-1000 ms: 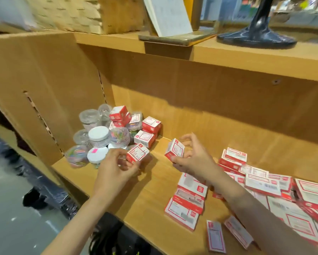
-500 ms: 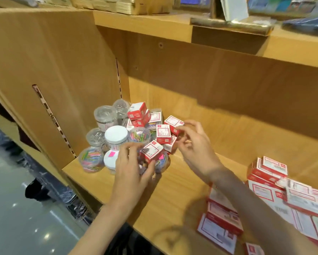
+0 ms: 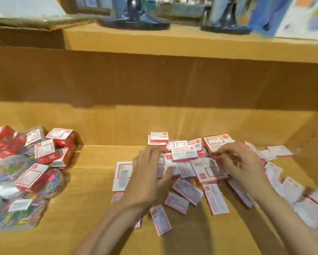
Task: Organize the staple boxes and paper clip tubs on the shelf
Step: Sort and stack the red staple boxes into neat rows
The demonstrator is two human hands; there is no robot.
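My left hand [image 3: 147,173] lies with straight fingers [image 3: 150,153] spread flat on the loose heap of flat staple boxes [image 3: 193,162], pressing its left edge. My right hand [image 3: 241,164] is at 3 o'clock from it, on the same heap; its fingers [image 3: 226,155] are blurred and look curled, but I cannot tell if they grip a box. The heap sits at 1 o'clock on the wooden shelf [image 3: 92,190], boxes overlapping at many angles. At 9 o'clock, well apart, the paper clip tubs [image 3: 9,192] stand in a cluster with small cube staple boxes [image 3: 44,151] piled on them. I judge the step is gathering the flat boxes. Next I must square them into even stacks.
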